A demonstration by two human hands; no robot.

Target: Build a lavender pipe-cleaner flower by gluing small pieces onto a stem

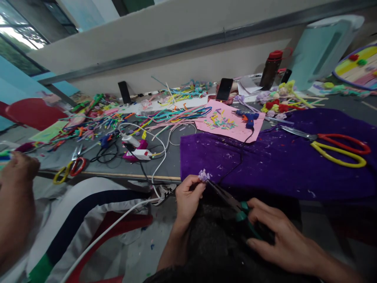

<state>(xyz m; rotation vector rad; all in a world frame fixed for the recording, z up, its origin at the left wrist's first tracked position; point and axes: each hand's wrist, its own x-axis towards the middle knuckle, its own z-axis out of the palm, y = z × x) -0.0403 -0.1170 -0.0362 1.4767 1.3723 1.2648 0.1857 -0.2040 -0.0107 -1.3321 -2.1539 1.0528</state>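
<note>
Between the thumb and fingers of my left hand (188, 197) is a small lilac flower-like piece (204, 175), held just past the table's front edge. My right hand (279, 232) is wrapped around the green handles of a pair of long-nose pliers (228, 197). The pliers point up and left, their tips at the underside of the lilac piece; whether the jaws grip it I cannot tell. Beyond both hands lies a purple cloth (265, 165) strewn with small scraps.
Red-and-yellow scissors (338, 147) rest on the cloth. A blue glue gun (249, 118) sits on pink paper (229, 131) with cut pieces. Left of it are pipe cleaners (176, 116) and a power strip (138, 153) with trailing cords. A co-worker's hand (22, 167) is at far left.
</note>
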